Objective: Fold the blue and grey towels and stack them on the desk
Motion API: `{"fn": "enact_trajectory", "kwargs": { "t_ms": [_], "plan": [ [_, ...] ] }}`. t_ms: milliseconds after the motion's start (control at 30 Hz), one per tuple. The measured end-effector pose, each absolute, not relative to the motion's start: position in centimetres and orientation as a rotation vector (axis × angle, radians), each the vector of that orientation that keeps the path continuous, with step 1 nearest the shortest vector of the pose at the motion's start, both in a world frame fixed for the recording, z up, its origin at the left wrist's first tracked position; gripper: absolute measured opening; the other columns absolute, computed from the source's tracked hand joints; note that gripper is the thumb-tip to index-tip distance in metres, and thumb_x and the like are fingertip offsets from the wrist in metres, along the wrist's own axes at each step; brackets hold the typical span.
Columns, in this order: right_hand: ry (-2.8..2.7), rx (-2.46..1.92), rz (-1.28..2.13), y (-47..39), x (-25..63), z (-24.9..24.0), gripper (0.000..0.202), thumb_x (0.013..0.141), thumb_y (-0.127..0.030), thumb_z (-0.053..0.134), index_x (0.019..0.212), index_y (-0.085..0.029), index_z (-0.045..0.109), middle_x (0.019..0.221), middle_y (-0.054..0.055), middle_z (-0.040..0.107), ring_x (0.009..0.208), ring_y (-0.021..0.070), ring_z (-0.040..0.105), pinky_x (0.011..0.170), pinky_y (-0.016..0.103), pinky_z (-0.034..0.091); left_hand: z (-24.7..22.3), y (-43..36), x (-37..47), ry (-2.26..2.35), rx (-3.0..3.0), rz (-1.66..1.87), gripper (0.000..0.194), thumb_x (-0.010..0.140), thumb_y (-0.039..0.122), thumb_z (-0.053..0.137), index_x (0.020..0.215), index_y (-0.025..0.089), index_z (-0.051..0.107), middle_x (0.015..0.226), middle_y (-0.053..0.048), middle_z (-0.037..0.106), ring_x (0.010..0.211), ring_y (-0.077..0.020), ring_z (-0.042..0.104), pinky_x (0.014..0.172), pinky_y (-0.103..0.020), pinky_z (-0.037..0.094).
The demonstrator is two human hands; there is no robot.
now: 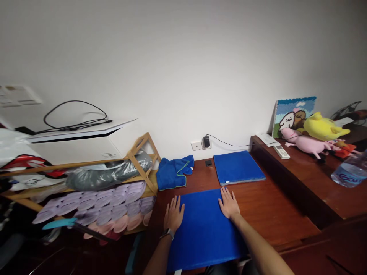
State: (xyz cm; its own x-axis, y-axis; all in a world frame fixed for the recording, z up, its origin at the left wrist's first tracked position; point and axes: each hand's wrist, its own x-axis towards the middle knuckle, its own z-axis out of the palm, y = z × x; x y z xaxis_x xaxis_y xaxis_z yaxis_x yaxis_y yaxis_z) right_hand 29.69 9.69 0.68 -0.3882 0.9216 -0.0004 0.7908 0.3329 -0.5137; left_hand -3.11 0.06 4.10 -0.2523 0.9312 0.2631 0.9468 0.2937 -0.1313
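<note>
A blue cloth (205, 229) lies flat on the brown wooden desk (275, 206), its near edge close to the person's lap. My left hand (173, 214) rests on its left edge with the fingers extended, a watch on the wrist. On the far right part of the same cloth lies my right hand (229, 204), palm down and fingers spread. Behind it sits a folded blue cloth stack (237, 167) with a small white tag. A crumpled blue cloth (172, 173) with green edging is at the desk's back left.
At left, a wooden rack (143, 164) holds lilac and pink slippers (106, 198) and a white box (77, 149). A raised desk section at right carries plush toys (311, 144), a remote (281, 151) and a water bottle (348, 172). A charger (206, 141) is plugged into the wall.
</note>
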Motion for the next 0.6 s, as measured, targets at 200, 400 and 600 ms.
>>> {"fn": "enact_trajectory", "kwargs": {
  "t_ms": [200, 400, 600],
  "plan": [
    [-2.325, -1.546, 0.642, 9.66, 29.63, 0.69, 0.070, 0.107, -0.046, 0.019, 0.169, -0.014, 0.014, 0.174, 0.002, 0.005, 0.164, 0.0196, 0.006, 0.134, 0.048, 0.003, 4.02, 0.09, -3.28, -2.300, -1.715, -0.100, 0.064, 0.107, 0.046, 0.031, 0.163, 0.016, 0.038, 0.170, -0.011, 0.034, 0.158, -0.0256, 0.033, 0.130, -0.049, 0.025],
    [-2.302, -1.524, 0.666, 9.58, 29.84, 0.80, 0.070, 0.107, -0.047, 0.020, 0.169, -0.015, 0.016, 0.174, 0.004, 0.008, 0.164, 0.0207, 0.007, 0.134, 0.048, 0.002, 4.04, 0.09, -3.06, -2.293, -1.706, -0.119, 0.063, 0.107, 0.045, 0.033, 0.163, 0.018, 0.039, 0.170, -0.011, 0.035, 0.158, -0.0256, 0.034, 0.130, -0.049, 0.025],
    [-2.256, -1.468, 0.672, 9.42, 30.01, 0.72, 0.069, 0.108, -0.047, 0.021, 0.168, -0.012, 0.020, 0.174, 0.007, 0.013, 0.164, 0.0250, 0.011, 0.133, 0.048, 0.003, 4.23, -0.02, -2.74, -2.298, -1.704, -0.118, 0.061, 0.106, 0.044, 0.035, 0.162, 0.019, 0.041, 0.170, -0.011, 0.036, 0.158, -0.0265, 0.033, 0.130, -0.049, 0.026]
  ]
}}
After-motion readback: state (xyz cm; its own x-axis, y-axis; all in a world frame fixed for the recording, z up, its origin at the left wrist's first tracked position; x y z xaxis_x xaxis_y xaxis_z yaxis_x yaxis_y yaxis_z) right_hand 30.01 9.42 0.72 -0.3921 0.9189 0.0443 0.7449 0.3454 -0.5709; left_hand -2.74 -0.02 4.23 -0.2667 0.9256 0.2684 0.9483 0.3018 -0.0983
